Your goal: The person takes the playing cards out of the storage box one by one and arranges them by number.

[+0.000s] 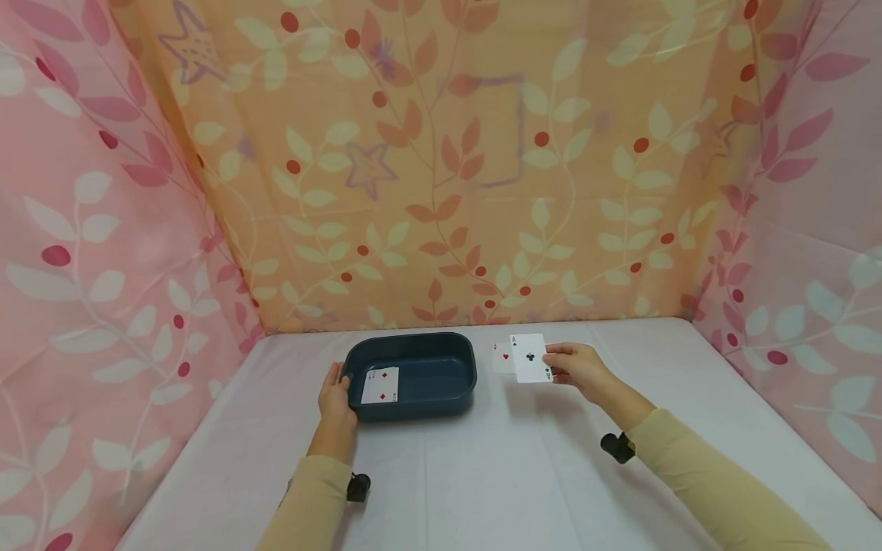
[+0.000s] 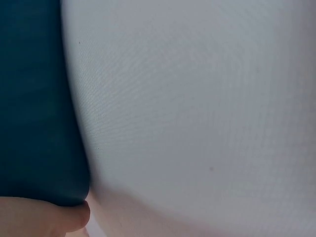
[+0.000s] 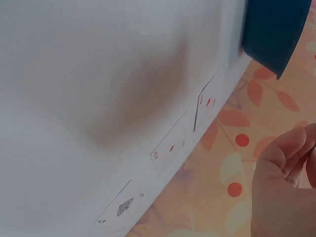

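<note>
A dark blue tray (image 1: 413,412) stands on the white table, with a two-of-diamonds card (image 1: 380,386) at its inner left. The left hand (image 1: 338,402) grips the tray's left end; in the left wrist view, part of that hand (image 2: 42,216) touches the tray's side (image 2: 34,103). To the right of the tray, the right hand (image 1: 586,371) pinches an ace of clubs (image 1: 529,358) by its right edge, over part of an ace of hearts (image 1: 504,358). The right wrist view shows the right hand (image 3: 284,182) with its fingertips together; the held card's face is hidden there.
Along the table's back edge, the right wrist view shows a spade ace (image 3: 123,206), a red ace (image 3: 170,148) and another red card (image 3: 208,102) near the tray. A patterned orange cloth (image 1: 427,229) hangs behind the table, with pink cloths at both sides.
</note>
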The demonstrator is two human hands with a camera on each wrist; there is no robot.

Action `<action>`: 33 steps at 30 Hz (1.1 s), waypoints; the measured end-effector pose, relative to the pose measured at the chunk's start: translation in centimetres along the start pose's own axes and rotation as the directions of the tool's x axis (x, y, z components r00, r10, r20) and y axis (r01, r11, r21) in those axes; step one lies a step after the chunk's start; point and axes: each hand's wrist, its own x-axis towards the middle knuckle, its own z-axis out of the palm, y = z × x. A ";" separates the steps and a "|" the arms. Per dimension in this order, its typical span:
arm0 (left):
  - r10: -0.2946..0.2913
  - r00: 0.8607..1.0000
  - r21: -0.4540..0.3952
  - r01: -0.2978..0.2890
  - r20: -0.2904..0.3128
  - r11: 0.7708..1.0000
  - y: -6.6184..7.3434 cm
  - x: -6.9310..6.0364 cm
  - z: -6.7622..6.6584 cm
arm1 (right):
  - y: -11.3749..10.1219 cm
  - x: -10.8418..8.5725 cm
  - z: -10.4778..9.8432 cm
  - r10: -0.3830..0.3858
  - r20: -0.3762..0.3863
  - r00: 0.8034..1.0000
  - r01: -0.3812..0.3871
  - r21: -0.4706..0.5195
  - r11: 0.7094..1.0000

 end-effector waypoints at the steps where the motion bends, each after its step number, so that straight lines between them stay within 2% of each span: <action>1: 0.000 1.000 0.003 0.000 -0.001 1.000 0.0 0.0 0.0 | 0.0 0.0 -0.2 0.002 -0.005 1.000 -0.002 0.001 1.000; 20: -0.012 1.000 0.024 0.012 -0.005 1.000 0.1 -0.3 0.1 | 0.3 -0.7 -5.1 0.062 -0.095 0.994 -0.067 -0.054 0.996; 33: -0.008 1.000 0.035 0.009 -0.010 0.999 0.0 -0.1 0.0 | 0.8 -0.7 -7.3 0.102 -0.138 0.985 -0.116 -0.101 0.988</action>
